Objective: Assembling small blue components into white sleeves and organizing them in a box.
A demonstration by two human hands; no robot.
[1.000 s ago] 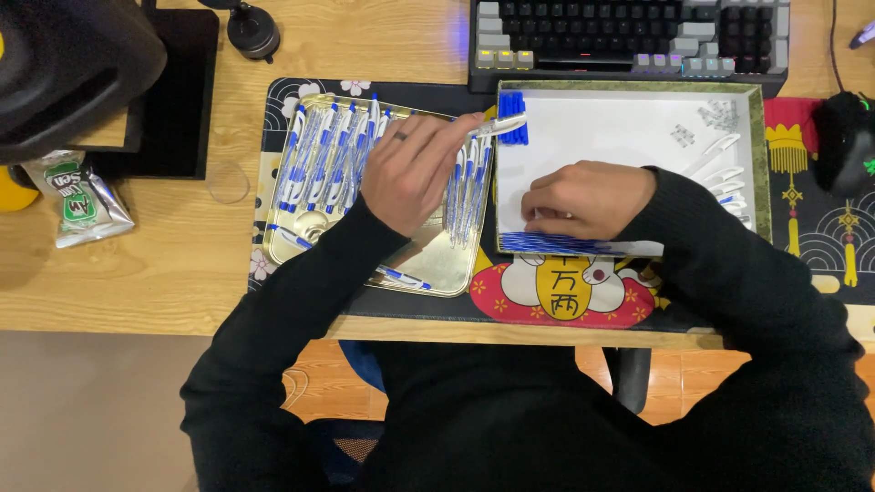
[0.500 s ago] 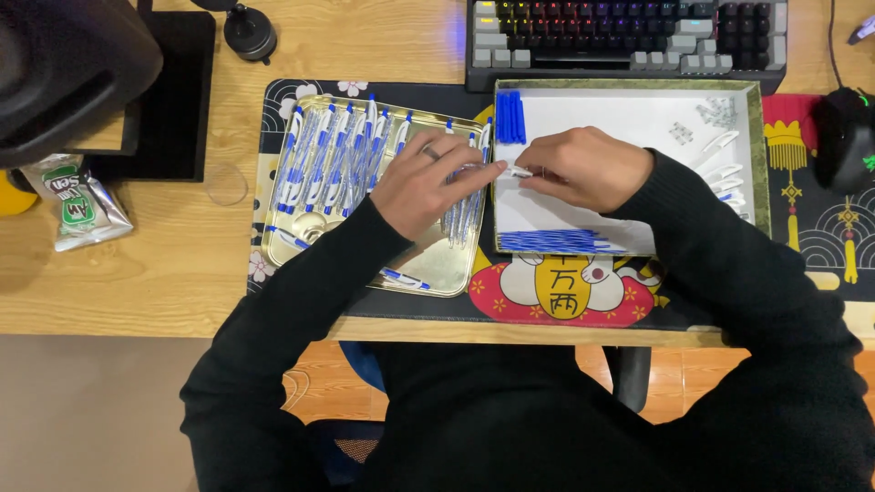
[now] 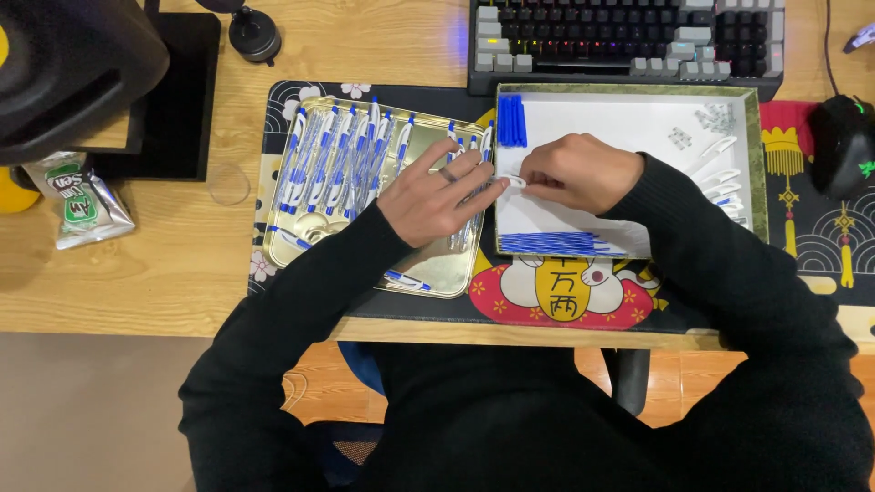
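1. A small white plastic pen piece [image 3: 516, 180] sits pinched between my two hands, right at the left wall of the white-lined, green-rimmed shallow box [image 3: 629, 91].
2. My left hand [image 3: 437, 193] lies over the right part of the gold metal tray [image 3: 437, 278], fingers spread and stretched towards 3 o'clock, its fingertips touching the white piece.
3. My right hand [image 3: 576, 171] is curled closed inside the box, gripping the other end of that piece with thumb and fingertips.
4. Rows of white-and-blue pens [image 3: 337, 159] fill the tray from its 9 o'clock side to 12 o'clock.
5. In the box, a bunch of blue pen caps [image 3: 510, 120] lies at 11 o'clock, a row of thin blue refills [image 3: 556, 243] at 6 o'clock, and white pen clips [image 3: 720, 169] at 3 o'clock.
6. Tray and box rest on a patterned dark mat [image 3: 820, 246] on the wooden counter [image 3: 164, 273].
7. A backlit keyboard [image 3: 629, 36] sits at 12 o'clock and a black mouse [image 3: 840, 146] at 3 o'clock.
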